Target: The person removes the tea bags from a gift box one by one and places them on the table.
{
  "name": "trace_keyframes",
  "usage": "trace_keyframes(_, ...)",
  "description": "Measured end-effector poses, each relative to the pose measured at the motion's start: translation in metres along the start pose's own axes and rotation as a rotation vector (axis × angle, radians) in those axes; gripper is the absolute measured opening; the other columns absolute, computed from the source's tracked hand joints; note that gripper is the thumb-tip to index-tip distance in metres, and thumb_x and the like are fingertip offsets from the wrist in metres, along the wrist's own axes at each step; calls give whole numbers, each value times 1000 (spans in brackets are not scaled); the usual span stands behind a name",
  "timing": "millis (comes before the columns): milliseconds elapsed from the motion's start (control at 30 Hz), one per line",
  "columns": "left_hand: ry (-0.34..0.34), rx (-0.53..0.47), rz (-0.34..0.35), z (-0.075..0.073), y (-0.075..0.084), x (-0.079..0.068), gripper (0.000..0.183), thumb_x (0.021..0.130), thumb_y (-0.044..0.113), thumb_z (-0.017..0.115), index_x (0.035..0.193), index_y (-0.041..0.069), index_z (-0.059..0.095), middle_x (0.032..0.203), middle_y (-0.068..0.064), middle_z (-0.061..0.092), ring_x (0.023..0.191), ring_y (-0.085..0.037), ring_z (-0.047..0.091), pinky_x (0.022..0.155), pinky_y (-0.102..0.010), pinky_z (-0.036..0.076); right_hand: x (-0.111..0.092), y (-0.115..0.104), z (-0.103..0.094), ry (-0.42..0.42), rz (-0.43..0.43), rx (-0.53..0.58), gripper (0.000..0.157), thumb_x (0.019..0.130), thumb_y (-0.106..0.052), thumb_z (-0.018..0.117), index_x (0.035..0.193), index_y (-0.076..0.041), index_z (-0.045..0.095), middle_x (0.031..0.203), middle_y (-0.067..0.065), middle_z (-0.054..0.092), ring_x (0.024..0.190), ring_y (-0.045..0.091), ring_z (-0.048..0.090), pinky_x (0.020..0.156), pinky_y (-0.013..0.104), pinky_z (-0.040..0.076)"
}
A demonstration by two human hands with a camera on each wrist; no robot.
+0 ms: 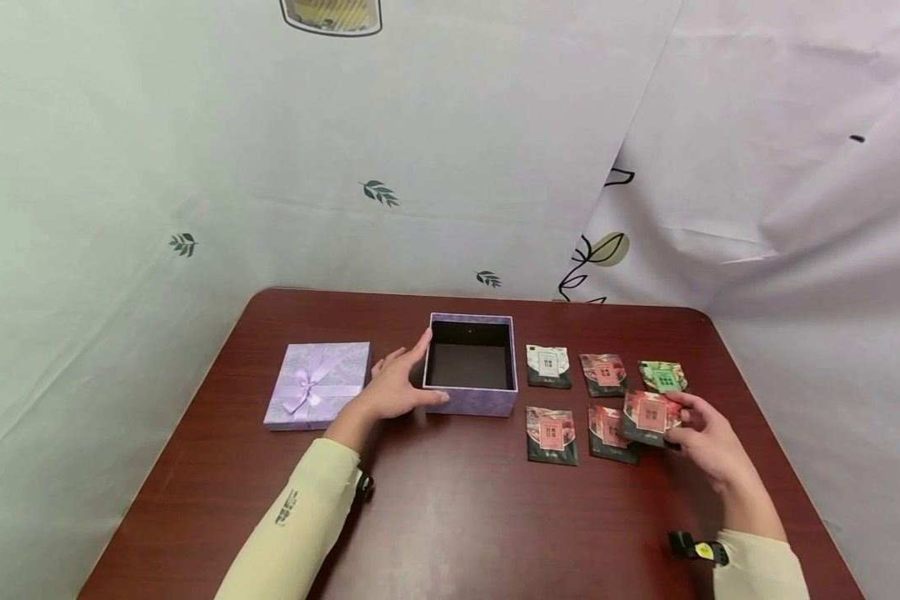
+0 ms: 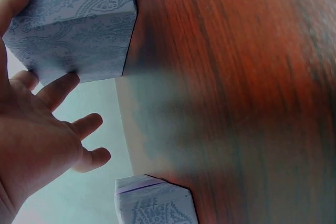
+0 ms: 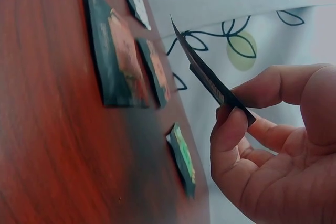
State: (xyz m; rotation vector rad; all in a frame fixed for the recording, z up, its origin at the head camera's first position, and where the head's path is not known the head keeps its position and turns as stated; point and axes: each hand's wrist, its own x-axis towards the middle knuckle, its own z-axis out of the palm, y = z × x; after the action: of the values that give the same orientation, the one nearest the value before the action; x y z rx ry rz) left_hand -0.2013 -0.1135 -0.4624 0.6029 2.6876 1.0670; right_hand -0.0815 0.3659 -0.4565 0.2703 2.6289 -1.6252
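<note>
An open purple patterned box (image 1: 471,402) with a dark inside stands near the middle of the table. My left hand (image 1: 397,385) touches its left front corner, thumb along the front wall and fingers spread by the left wall; the left wrist view shows them against the box's patterned side (image 2: 79,30). My right hand (image 1: 708,442) pinches a red-and-black sachet (image 1: 648,417) between thumb and fingers. In the right wrist view this sachet (image 3: 210,80) is seen edge-on, lifted off the table. Beneath it in the head view, another red-and-black sachet (image 1: 610,433) is partly covered.
Left of the box lies its purple lid (image 1: 318,385) with a ribbon bow. To the box's right lie a white sachet (image 1: 547,367), a red one (image 1: 603,374), a green one (image 1: 662,377) and a nearer red one (image 1: 551,435). A fabric backdrop (image 1: 450,167) hangs behind the table.
</note>
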Motion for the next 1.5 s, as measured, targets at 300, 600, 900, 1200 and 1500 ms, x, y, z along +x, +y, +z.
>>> trace_keyframes(300,3,3,-7,0,0,-1,113,78,57,79,162,32,6,160,-1,31,146,-41,17,110,-67,5,-6,13,-8,10,37,-39,62,90,6,61,147,6,36,112,21,50,80,14,53,63,35,53)
trace_keyframes(600,8,12,-3,1,-1,-1,113,79,56,79,163,31,8,160,-1,30,146,-41,18,110,-67,6,-8,25,-19,18,56,-80,59,90,6,63,143,7,38,107,16,50,81,11,51,62,33,50)
trace_keyframes(900,9,5,-13,2,-1,-1,113,79,56,79,162,33,7,160,3,31,147,-39,17,110,-65,5,-8,35,-24,-6,90,-94,60,90,5,62,144,7,37,110,19,48,82,12,51,63,33,50)
trace_keyframes(1200,14,4,-7,3,-2,-1,113,78,56,79,163,32,8,160,2,30,147,-39,17,110,-67,6,-5,44,-26,-28,144,-118,61,91,1,62,146,6,36,112,19,47,85,16,50,64,34,50)
trace_keyframes(1500,13,4,-6,3,-3,1,113,78,57,79,162,35,6,161,1,29,147,-40,17,110,-66,5,-2,43,-23,-2,79,-386,52,89,-5,63,137,6,49,108,26,57,91,34,51,71,42,43)
